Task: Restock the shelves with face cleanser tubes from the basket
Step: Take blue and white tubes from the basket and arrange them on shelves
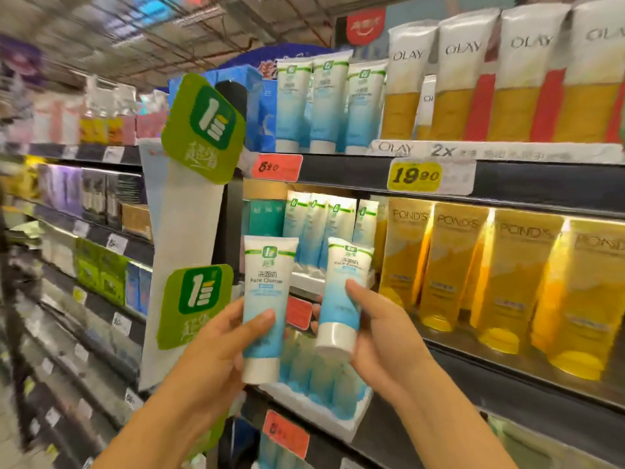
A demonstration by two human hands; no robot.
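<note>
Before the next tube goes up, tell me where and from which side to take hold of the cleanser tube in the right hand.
Grip the tube in the right hand around its blue middle, above the white cap, coming from the right side as the right hand does now. It stands cap-down and leans slightly, and the body is flatter and easier to pinch than the round cap.

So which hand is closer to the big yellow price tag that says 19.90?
The right hand. It sits below the yellow price tag, slightly to its left, holding a blue-white tube. The left hand is lower and much farther left.
</note>
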